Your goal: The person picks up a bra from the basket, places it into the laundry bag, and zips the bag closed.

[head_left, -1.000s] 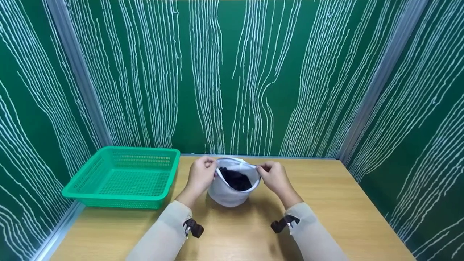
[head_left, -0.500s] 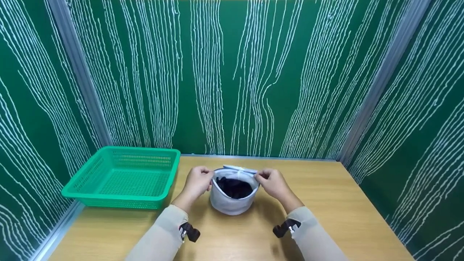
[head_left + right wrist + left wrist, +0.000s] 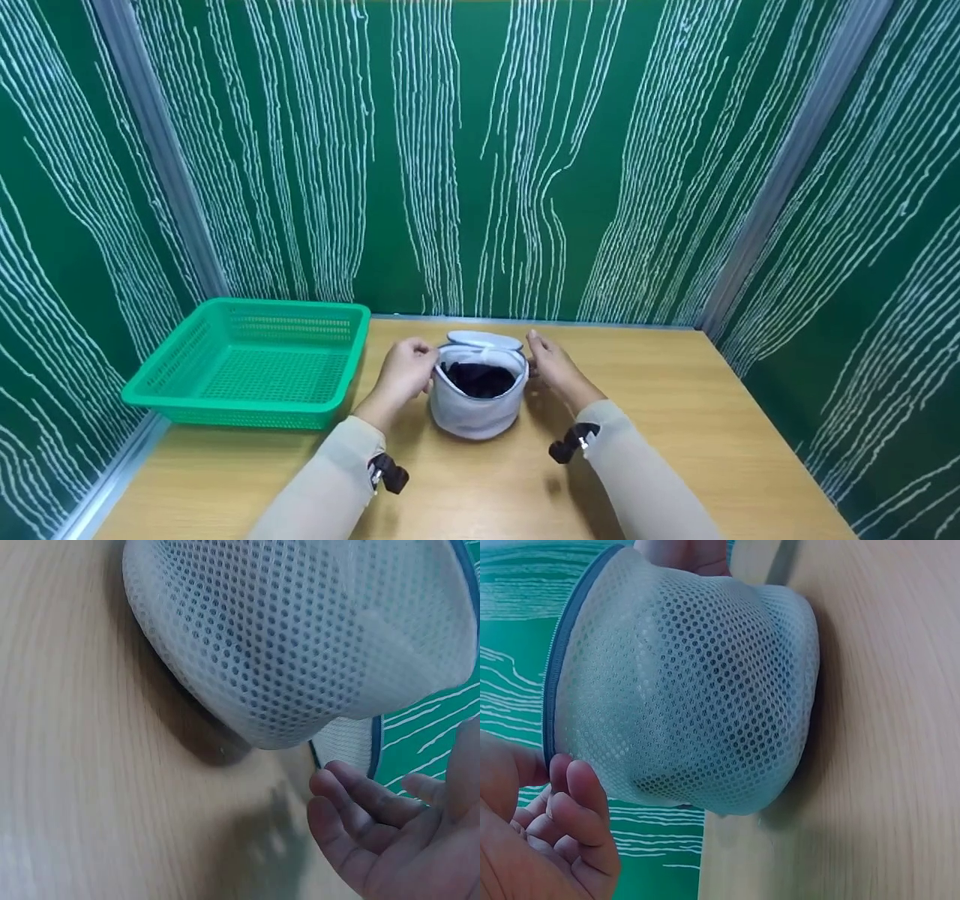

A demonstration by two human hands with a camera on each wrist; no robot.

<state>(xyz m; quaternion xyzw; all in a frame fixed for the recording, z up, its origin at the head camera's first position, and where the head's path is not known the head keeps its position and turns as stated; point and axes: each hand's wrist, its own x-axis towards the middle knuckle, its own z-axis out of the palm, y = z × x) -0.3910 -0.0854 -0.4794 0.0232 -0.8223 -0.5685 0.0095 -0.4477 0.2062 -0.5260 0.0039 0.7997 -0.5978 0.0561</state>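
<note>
A round white mesh laundry bag [image 3: 476,418] stands on the table, its zippered mouth facing up. Dark, black-looking cloth [image 3: 478,381] lies inside it. Behind the mouth, the bag's lid [image 3: 484,340] is folded back. My left hand [image 3: 405,371] pinches the left side of the rim between thumb and fingers; the left wrist view shows this grip at the dark zipper edge [image 3: 561,652]. On the other side, my right hand [image 3: 556,367] is beside the bag, holding nothing, with its fingers [image 3: 367,799] loosely bent near the lid in the right wrist view.
A green plastic basket [image 3: 341,401] with slotted sides sits to the left on the wooden table [image 3: 660,435]. Green panels [image 3: 480,150] with white wavy lines rise behind and on both sides of the table.
The bag has come down and slightly nearer, now standing on the table. My right hand has let go of the rim and straightened its fingers. The lid shows more fully behind the mouth.
</note>
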